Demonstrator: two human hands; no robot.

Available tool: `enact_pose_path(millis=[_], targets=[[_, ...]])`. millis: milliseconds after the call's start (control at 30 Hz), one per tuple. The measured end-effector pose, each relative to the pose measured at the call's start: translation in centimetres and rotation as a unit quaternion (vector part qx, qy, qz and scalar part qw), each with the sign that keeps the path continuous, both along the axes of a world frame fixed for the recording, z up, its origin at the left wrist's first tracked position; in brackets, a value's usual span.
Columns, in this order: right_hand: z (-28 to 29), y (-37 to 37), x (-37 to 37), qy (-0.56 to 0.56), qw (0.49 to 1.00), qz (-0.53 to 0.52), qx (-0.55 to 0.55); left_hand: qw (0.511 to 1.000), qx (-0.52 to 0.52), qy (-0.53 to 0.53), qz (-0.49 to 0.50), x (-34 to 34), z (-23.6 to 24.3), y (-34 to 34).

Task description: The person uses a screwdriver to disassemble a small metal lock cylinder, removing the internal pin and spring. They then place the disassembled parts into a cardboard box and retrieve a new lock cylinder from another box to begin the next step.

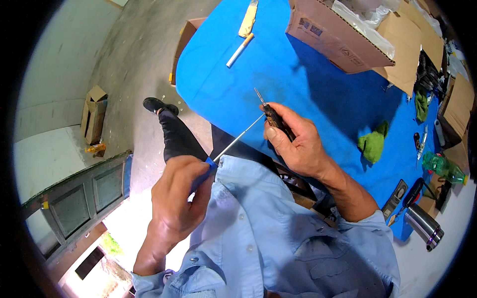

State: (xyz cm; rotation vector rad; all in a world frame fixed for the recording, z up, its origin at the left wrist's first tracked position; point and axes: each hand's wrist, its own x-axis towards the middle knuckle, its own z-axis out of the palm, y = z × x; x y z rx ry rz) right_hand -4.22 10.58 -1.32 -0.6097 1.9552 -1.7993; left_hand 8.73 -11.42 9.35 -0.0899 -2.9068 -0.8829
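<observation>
My left hand (pixel 179 191) is closed round the blue handle of a screwdriver (pixel 237 139). The long thin shaft slants up and to the right, its tip at or close to the tool in my other hand. I cannot tell whether the two touch. Gripped between the thumb and fingers of my right hand (pixel 298 139) is a dark, worn-handled tool (pixel 272 115) with a slim metal tip pointing up and left. Part of its handle is hidden by my fingers. Both tools are above the near edge of the blue-covered table (pixel 218 74).
A large cardboard box (pixel 338 39) stands at the far right. A yellow-handled tool (pixel 247 22) and a white stick with an orange end (pixel 240 50) lie farther off. Right of my hand are a green cloth (pixel 373 142), a green plastic bottle (pixel 443 168) and a metal cup (pixel 423 224).
</observation>
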Motion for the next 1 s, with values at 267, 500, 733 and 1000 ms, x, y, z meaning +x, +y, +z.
enact_pose_path(millis=[267,500,733,1000], targets=[[0.0,0.1,0.0,-0.029,1.0,0.002,-0.007,0.971,-0.18,0.121,-0.097,0.3,-0.2,-0.3],[0.1,0.1,-0.1,-0.013,1.0,0.01,0.01,0.992,-0.084,0.076,-0.05,-0.1,0.0,-0.5],[0.1,0.0,0.0,0.051,0.999,0.011,0.005,0.786,0.496,-0.287,0.232,-1.0,-0.3,-2.3],[-0.1,0.0,0.0,0.039,0.999,0.008,0.02,0.884,0.348,-0.22,0.223,-1.0,0.8,-0.8]])
